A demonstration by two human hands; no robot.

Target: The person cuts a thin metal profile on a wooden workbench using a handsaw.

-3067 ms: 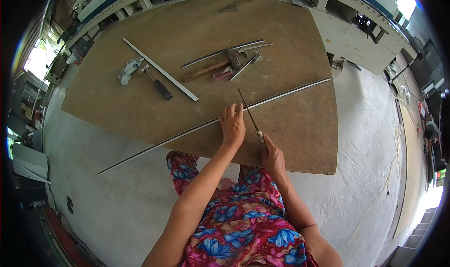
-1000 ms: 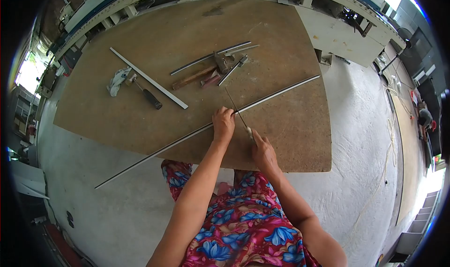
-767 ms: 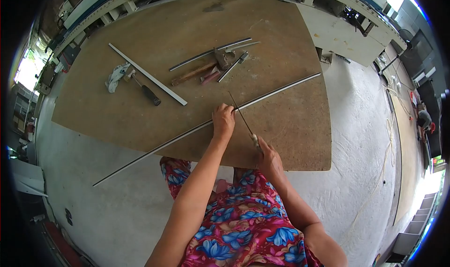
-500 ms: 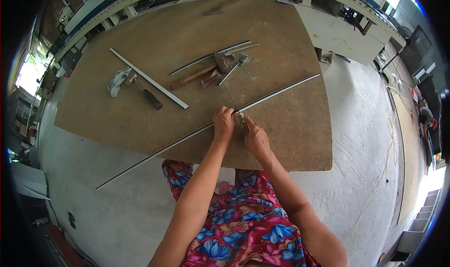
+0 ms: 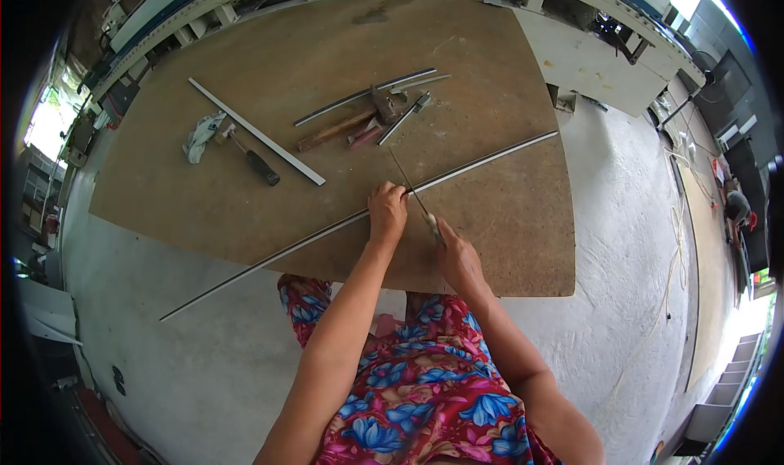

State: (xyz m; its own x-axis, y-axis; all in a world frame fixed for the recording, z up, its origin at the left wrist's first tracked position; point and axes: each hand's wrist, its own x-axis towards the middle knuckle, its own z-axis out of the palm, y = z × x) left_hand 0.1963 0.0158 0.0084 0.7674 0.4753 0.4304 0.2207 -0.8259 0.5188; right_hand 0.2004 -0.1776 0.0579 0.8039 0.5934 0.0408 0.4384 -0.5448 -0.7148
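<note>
A long, narrow metal strip (image 5: 490, 161) lies slantwise across the board, its lower left end reaching past the board's near edge. My left hand (image 5: 388, 213) is closed over the strip near its middle, pressing it against the board. Just to the right, my right hand (image 5: 462, 261) is wrapped round the pale handle of a slim file (image 5: 416, 194). The file's thin dark shaft crosses over the strip close beside my left fingertips and points away from me.
On the brown board (image 5: 204, 220) lie a hammer (image 5: 336, 130), short metal strips, a pale flat bar (image 5: 261, 134), a dark-handled tool (image 5: 260, 167) and a crumpled cloth (image 5: 200, 138). A long machine frame (image 5: 523, 53) stands behind. A person (image 5: 739, 208) is at far right.
My right hand has drawn the file back toward me and slightly right, so its handle is farther from the strip. My left hand stays at the same spot on the strip.
</note>
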